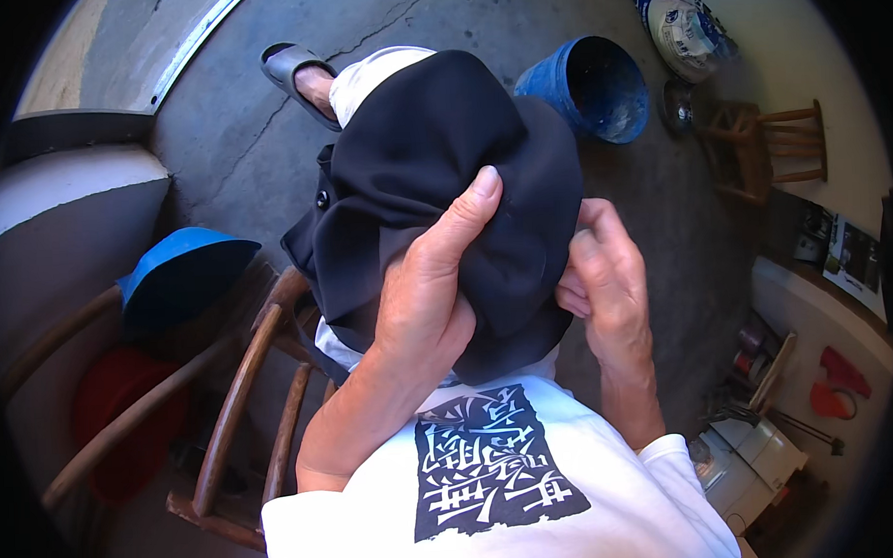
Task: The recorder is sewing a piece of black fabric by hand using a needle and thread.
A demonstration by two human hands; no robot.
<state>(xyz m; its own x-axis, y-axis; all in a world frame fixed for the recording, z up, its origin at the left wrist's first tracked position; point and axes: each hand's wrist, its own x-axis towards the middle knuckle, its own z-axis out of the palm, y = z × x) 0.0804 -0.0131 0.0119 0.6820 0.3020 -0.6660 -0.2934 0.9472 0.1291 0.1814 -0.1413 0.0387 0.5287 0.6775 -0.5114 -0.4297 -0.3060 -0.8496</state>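
Observation:
A black garment [422, 132] lies bunched over my lap, with a dark round button [322, 199] showing at its left edge. My left hand [429, 280] grips the cloth, thumb pressed on top and the other fingers hidden in the folds. Beside the garment's right edge is my right hand [606, 273], its fingers curled in and thumb and forefinger drawn together. Whatever they may pinch is too small to make out.
Ahead on the right stands a blue bucket [548, 84], with a white printed sack [679, 35] beyond it. A wooden stool [796, 144] is further right. To the left are a wooden chair [239, 404], a blue basin [190, 258] and a red basin [127, 418].

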